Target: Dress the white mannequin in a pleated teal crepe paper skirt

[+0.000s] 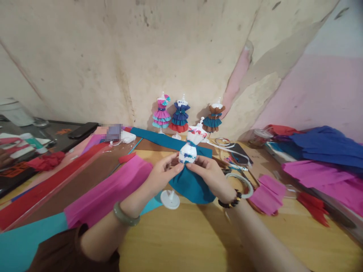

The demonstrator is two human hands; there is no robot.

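Holds a white dress form [196,134] at the centre of the frame, tilted, with its top leaning right and its round base [170,199] toward the lower left. With the left hand [166,172], pinches the upper edge of a teal skirt piece [195,187] against the front of the form's hips, thumb foremost and fingertips partly hidden behind. With the right hand [208,172], pinches the same edge just beside, thumb tip close to the other thumb; cannot tell the exact grip of the hidden fingers. Wears a pale green bangle [126,215] on the left wrist and a dark bead bracelet [230,200] on the right. Faces, in the upper middle of the frame, a pink tiered dress [161,115], a blue tiered dress [180,115] and a brown-and-teal dress [214,115], all on small forms near the wall [170,56]. Has a magenta sheet [109,190] and a brown sheet [76,181] spread at left, and at right a roll of tape [250,187], a pink piece [268,194] and a pile of blue material [334,143].
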